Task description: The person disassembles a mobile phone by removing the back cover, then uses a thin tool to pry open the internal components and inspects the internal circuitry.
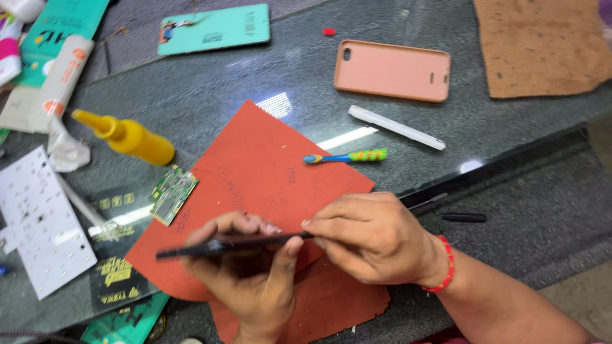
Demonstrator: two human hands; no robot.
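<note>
Nearest the camera, the left hand (pixel 252 277) comes up from the bottom edge with its palm turned upward and its fingers curled around a thin, dark, flat device seen edge-on, most likely a phone (pixel 220 246). The thumb presses on the near edge and the fingertips wrap over the far edge, so this hand is closed on it. The phone's long axis runs almost level, left to right, tilting slightly up toward the right; its left end juts free past the fingers while its right end meets the other hand.

The right hand (pixel 374 234), with a red beaded bracelet (pixel 448 265) at the wrist, comes in from the lower right. Its thumb and forefinger are pinched narrow at the phone's right end. Whether they grip the phone itself or a small tool against it cannot be told. Both hands touch the phone; the left carries it along its middle, and the right works only at the end.

Under the hands lies a red sheet (pixel 264 160) spread over the dark stone counter (pixel 213 86). On the sheet's far right corner rests a small toothbrush (pixel 346 156), well apart from the hands. A green circuit board (pixel 173 193) sits at the sheet's left edge, a yellow squeeze bottle (pixel 129 137) beyond it, and a white perforated panel (pixel 40 221) farther left. A phone in a pink case (pixel 392 70) and a white stick (pixel 395 127) lie beyond the sheet, a brown sheet (pixel 541 34) at far right.
</note>
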